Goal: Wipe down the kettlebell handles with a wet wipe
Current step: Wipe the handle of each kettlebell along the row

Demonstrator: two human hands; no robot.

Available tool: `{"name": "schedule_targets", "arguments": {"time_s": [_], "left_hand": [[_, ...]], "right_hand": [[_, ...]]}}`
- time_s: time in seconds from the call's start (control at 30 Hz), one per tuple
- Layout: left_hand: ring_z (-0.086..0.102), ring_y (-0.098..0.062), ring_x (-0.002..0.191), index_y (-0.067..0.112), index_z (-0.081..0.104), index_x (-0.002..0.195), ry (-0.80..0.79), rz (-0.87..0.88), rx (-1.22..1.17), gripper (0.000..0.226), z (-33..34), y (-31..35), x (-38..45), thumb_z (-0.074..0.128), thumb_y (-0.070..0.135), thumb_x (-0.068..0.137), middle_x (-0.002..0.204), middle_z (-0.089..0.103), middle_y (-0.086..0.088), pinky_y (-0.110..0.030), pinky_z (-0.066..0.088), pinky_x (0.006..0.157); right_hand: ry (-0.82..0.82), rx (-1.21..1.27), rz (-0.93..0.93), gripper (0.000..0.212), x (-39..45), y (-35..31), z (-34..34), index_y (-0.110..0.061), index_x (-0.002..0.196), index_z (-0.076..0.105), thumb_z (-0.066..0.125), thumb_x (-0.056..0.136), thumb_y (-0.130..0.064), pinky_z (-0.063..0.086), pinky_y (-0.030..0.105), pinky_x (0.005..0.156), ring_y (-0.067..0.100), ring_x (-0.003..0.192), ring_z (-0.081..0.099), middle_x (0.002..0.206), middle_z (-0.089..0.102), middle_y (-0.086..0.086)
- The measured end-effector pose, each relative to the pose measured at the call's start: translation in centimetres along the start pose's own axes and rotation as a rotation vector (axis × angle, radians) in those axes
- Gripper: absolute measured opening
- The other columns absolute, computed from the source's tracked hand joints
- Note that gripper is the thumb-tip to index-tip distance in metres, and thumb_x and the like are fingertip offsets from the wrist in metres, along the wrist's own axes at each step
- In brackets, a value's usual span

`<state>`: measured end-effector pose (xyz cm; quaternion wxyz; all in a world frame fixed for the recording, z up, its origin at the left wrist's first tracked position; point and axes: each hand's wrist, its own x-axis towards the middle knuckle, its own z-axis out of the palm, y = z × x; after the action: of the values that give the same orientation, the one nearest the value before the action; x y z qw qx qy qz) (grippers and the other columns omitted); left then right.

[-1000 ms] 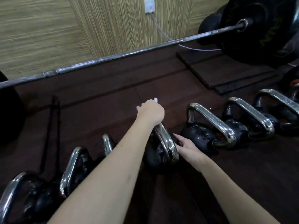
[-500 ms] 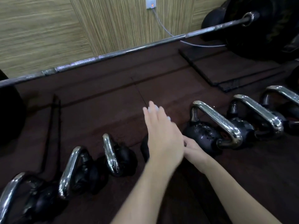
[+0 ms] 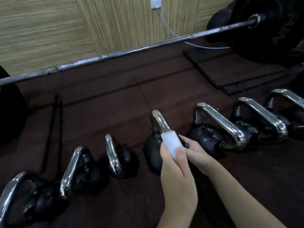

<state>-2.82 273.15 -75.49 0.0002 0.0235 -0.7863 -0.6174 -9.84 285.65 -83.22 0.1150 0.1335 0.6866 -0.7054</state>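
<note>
Head view, left to right along the floor (image 3: 115, 99): three kettlebells stand in a row at your lower left, their chrome handles catching the light, the third kettlebell (image 3: 121, 157) just beside the one you are working on. Your left hand (image 3: 177, 175) comes up from the bottom edge; its grip is closed around the wet wipe (image 3: 171, 142), thumb on top, and the wipe is wrapped over the near part of the middle kettlebell's handle (image 3: 158, 120). The far curve of that handle shows bare above the wipe. Your right hand (image 3: 195, 150) lies just right of it against the black kettlebell body (image 3: 152, 153), fingers fairly straight; whether they hold anything you cannot tell. Further right stand three more kettlebells, the nearest (image 3: 205, 137) wet-looking. Behind the row, a barbell (image 3: 131, 50) lies near the wall.
</note>
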Motion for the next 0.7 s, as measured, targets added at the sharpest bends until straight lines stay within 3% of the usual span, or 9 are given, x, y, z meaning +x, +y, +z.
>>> {"name": "schedule_targets", "arguments": {"time_s": [0.1, 0.23, 0.33, 0.4, 0.47, 0.53, 0.6, 0.7], "left_hand": [[0.056, -0.002, 0.123, 0.037, 0.036, 0.149, -0.122, 0.098, 0.179, 0.068, -1.0, -3.4, -1.0, 0.027, 0.074, 0.093, 0.132, 0.058, 0.020, -0.035, 0.049, 0.103], [0.053, -0.006, 0.127, 0.022, 0.044, 0.144, -0.165, 0.138, 0.285, 0.077, -1.3, -4.9, 0.3, 0.026, 0.075, 0.092, 0.135, 0.056, 0.013, -0.038, 0.047, 0.106], [0.048, -0.007, 0.136, 0.028, 0.020, 0.157, -0.120, 0.029, 0.216, 0.089, -0.4, -3.3, -0.4, 0.020, 0.084, 0.087, 0.150, 0.049, 0.009, -0.037, 0.044, 0.111], [0.045, -0.005, 0.140, 0.032, 0.008, 0.160, -0.038, -0.033, 0.120, 0.084, 0.6, -1.6, -0.1, 0.026, 0.075, 0.090, 0.157, 0.042, 0.010, -0.036, 0.042, 0.113], [0.042, -0.005, 0.142, 0.027, 0.013, 0.161, 0.093, -0.005, 0.078, 0.076, 0.9, 0.7, 1.4, 0.032, 0.058, 0.094, 0.159, 0.038, 0.009, -0.035, 0.039, 0.116], [0.036, -0.008, 0.146, 0.022, 0.017, 0.161, 0.114, 0.068, 0.111, 0.064, 0.2, 3.3, 4.0, 0.037, 0.041, 0.103, 0.164, 0.030, 0.005, -0.031, 0.034, 0.118], [0.037, -0.026, 0.146, 0.007, 0.026, 0.157, 0.005, 0.030, 0.359, 0.055, -0.9, 5.6, 7.9, 0.039, 0.024, 0.106, 0.164, 0.026, -0.011, -0.036, 0.035, 0.114], [0.053, -0.042, 0.127, -0.005, 0.055, 0.132, -0.158, -0.183, 0.515, 0.036, -2.3, 8.3, 14.5, 0.040, 0.013, 0.104, 0.140, 0.053, -0.026, -0.041, 0.046, 0.095]], "right_hand": [[0.019, -0.044, 0.012, 0.098, 0.2, -0.1, 0.0, -0.029, 0.150, 0.047, 0.081, 0.068, -0.071, 0.040, 0.041, 0.118, 0.010, 0.138, 0.051, 0.148, 0.057, -0.005], [0.029, -0.057, 0.051, 0.080, 0.2, -0.3, 0.0, -0.033, 0.146, 0.051, 0.078, 0.077, -0.063, 0.042, 0.038, 0.116, 0.007, 0.135, 0.053, 0.143, 0.060, -0.009], [0.037, -0.063, 0.068, 0.094, 0.7, 0.6, -0.2, -0.038, 0.146, 0.049, 0.079, 0.066, -0.076, 0.043, 0.045, 0.116, 0.016, 0.139, 0.051, 0.148, 0.057, -0.002], [0.029, -0.048, 0.055, 0.093, 0.9, 1.4, -0.5, -0.037, 0.147, 0.049, 0.080, 0.067, -0.073, 0.042, 0.044, 0.116, 0.015, 0.140, 0.050, 0.147, 0.058, -0.005], [0.029, -0.035, 0.036, 0.090, 0.5, 1.0, -0.3, -0.033, 0.147, 0.050, 0.080, 0.071, -0.069, 0.043, 0.043, 0.116, 0.011, 0.137, 0.053, 0.143, 0.061, -0.009], [0.023, -0.058, 0.014, 0.088, 0.4, 0.8, -0.2, -0.031, 0.146, 0.052, 0.080, 0.071, -0.068, 0.045, 0.042, 0.114, 0.008, 0.133, 0.056, 0.138, 0.064, -0.012], [0.024, -0.048, -0.004, 0.095, 0.5, 0.7, -0.1, -0.027, 0.146, 0.053, 0.081, 0.066, -0.072, 0.043, 0.041, 0.115, 0.007, 0.132, 0.056, 0.137, 0.065, -0.012], [0.026, -0.032, -0.016, 0.105, 0.3, 0.1, 0.0, -0.025, 0.148, 0.050, 0.078, 0.062, -0.079, 0.039, 0.037, 0.118, 0.005, 0.134, 0.053, 0.142, 0.060, -0.012]]}}
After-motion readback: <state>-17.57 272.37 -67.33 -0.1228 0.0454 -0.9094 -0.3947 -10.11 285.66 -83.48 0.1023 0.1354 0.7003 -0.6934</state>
